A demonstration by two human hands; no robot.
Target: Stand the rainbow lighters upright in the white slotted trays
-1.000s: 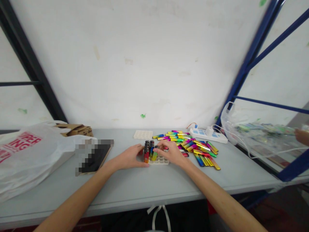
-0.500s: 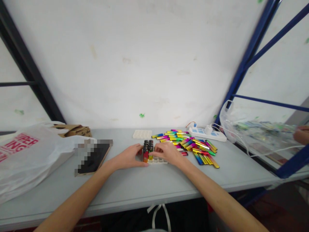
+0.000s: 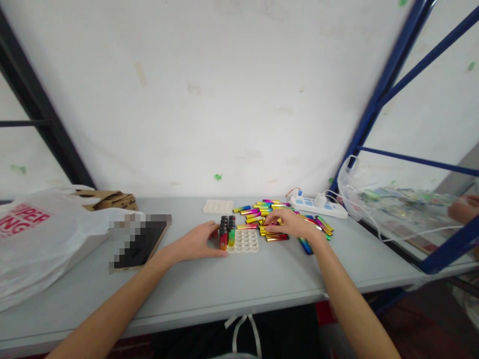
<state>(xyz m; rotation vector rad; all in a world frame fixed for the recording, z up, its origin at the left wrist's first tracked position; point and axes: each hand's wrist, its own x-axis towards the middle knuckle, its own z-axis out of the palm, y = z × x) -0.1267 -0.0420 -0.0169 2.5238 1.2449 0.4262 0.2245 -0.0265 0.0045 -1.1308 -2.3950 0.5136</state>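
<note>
A white tray (image 3: 247,242) with rows of round holes lies on the table in front of me. Several lighters (image 3: 223,238) with black tops stand upright in its left columns, red and green ones nearest. My left hand (image 3: 198,242) grips the tray's left end, thumb along the near edge and fingers behind the lighters. To the right, a loose pile of shiny rainbow-coloured lighters (image 3: 277,237) lies flat. Over that pile is my right hand (image 3: 286,223), its fingers curled together down among the pieces. What they pinch is hidden.
A second white tray (image 3: 218,206) lies near the wall. A power strip (image 3: 320,207) with a plug and cable sits behind the pile. On the left are a phone (image 3: 140,244), a white plastic bag (image 3: 45,244) and cardboard (image 3: 112,199). Another person's hand (image 3: 464,208) shows at far right.
My right hand has moved from the tray rightward to the pile, uncovering the holes and a green-yellow lighter. My left hand stays at the tray's left end.
</note>
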